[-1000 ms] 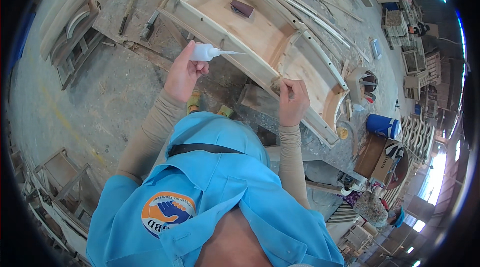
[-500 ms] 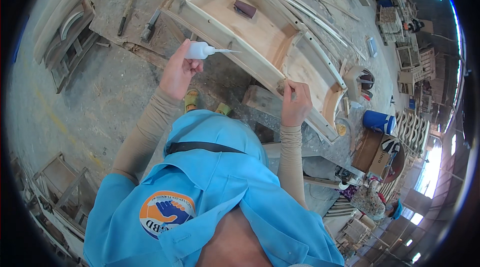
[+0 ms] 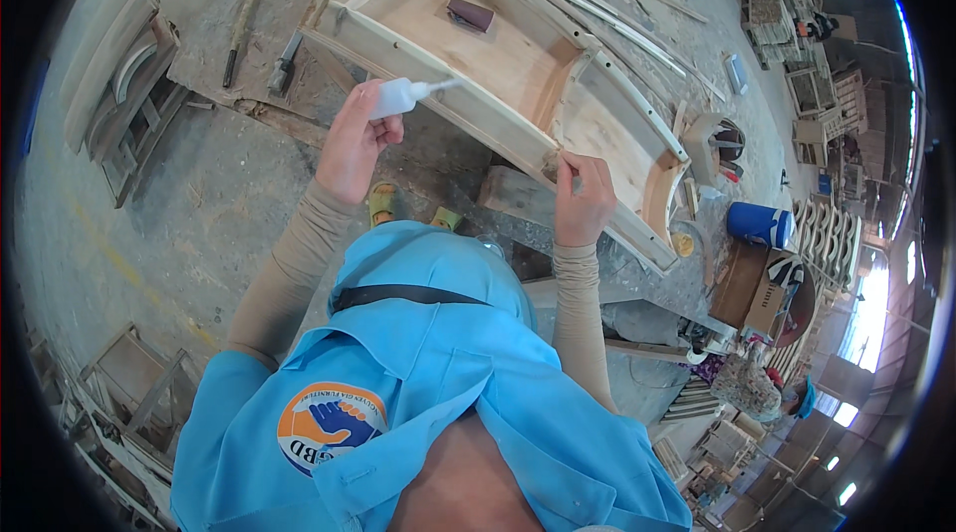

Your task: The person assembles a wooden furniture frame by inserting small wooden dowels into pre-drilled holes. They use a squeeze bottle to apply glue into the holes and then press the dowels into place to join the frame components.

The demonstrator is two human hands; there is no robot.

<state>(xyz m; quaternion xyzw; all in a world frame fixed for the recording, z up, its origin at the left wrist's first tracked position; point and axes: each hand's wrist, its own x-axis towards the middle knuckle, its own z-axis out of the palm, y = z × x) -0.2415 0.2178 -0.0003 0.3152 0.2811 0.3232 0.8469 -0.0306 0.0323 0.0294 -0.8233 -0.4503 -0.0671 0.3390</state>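
Note:
My left hand [image 3: 351, 146] grips a small white squeeze bottle [image 3: 401, 96], its nozzle pointing right toward the near rail of a pale wooden frame [image 3: 450, 99] lying on the workbench. My right hand [image 3: 583, 196] is pinched on the same rail further right, fingers pressing something small and hidden against the wood. A dark sanding block [image 3: 470, 13] lies inside the frame on its panel.
A hammer [image 3: 247, 6] and a chisel-like tool [image 3: 283, 62] lie on the bench at the left. Curved wooden parts [image 3: 118, 94] stand at the far left. A blue cylindrical container [image 3: 759, 223] sits at the right, with stacked wooden frames [image 3: 833, 233] behind it.
The left hand with the bottle has shifted a little along the rail. The right hand stays pinched on the rail.

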